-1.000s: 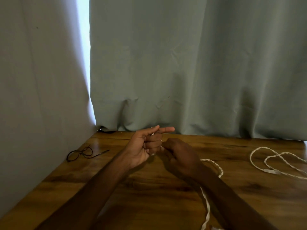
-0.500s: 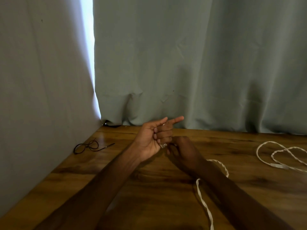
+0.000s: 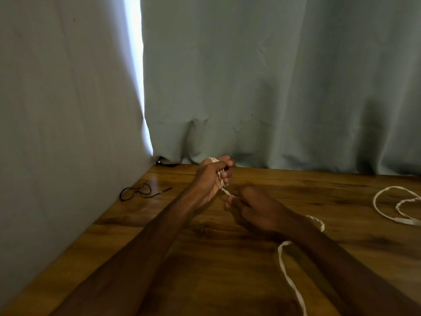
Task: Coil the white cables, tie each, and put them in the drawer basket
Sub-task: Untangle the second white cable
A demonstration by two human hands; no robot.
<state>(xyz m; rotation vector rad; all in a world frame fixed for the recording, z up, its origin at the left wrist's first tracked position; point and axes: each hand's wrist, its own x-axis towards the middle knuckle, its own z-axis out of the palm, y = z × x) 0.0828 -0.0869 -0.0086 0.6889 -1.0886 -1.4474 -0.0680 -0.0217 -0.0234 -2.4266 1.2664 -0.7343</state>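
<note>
My left hand [image 3: 210, 179] is raised over the wooden table [image 3: 227, 258], fingers curled round several turns of a white twisted cable [image 3: 289, 277]. My right hand [image 3: 255, 208] sits just right of it and lower, pinching the same cable where it leaves the left hand. The rest of this cable runs under my right forearm and trails toward the front edge of the view. A second white cable [image 3: 387, 215] lies in loose loops at the table's right side, untouched. No drawer basket is in view.
A pair of dark thin-framed glasses [image 3: 136, 192] lies at the table's left, near the wall. Grey-green curtains [image 3: 273, 87] hang along the back edge, and a pale wall closes the left side.
My left hand's fingers have curled in from pointing out. My right hand has moved down and away from it, drawing a short stretch of cable taut between them.
</note>
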